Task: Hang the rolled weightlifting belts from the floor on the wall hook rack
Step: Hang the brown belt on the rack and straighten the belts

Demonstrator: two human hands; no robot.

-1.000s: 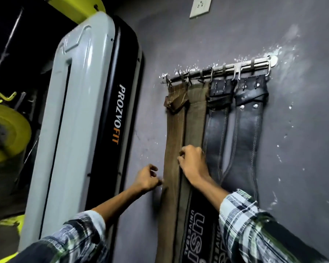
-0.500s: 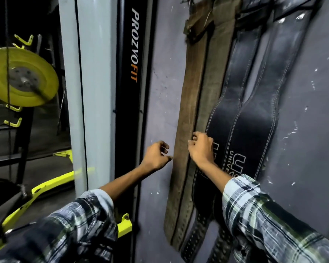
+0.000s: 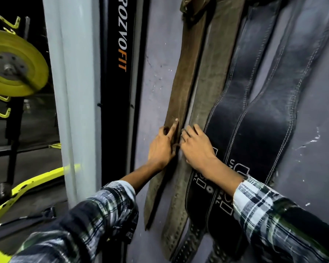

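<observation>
Several belts hang flat against the grey wall [image 3: 315,103], and the hook rack is above the frame. My left hand [image 3: 160,149] holds the brown belt [image 3: 186,73] at its left edge, with one digit stretched up along its face. Right beside it, my right hand [image 3: 198,149] grips the olive belt [image 3: 213,73], fingers curled at its left edge. Two black stitched belts [image 3: 241,92] [image 3: 285,92] hang to the right, partly behind my right forearm. No rolled belt shows in this view.
A tall pale machine column [image 3: 74,92] with a black lettered panel [image 3: 120,73] stands close on the left of the belts. Farther left are a yellow weight plate [image 3: 15,63] and a yellow frame bar [image 3: 36,183] low near the floor.
The view has dropped, so the hook rack left the frame. My left hand moved right from the bare wall onto the brown belt. My right hand stayed on the olive belt.
</observation>
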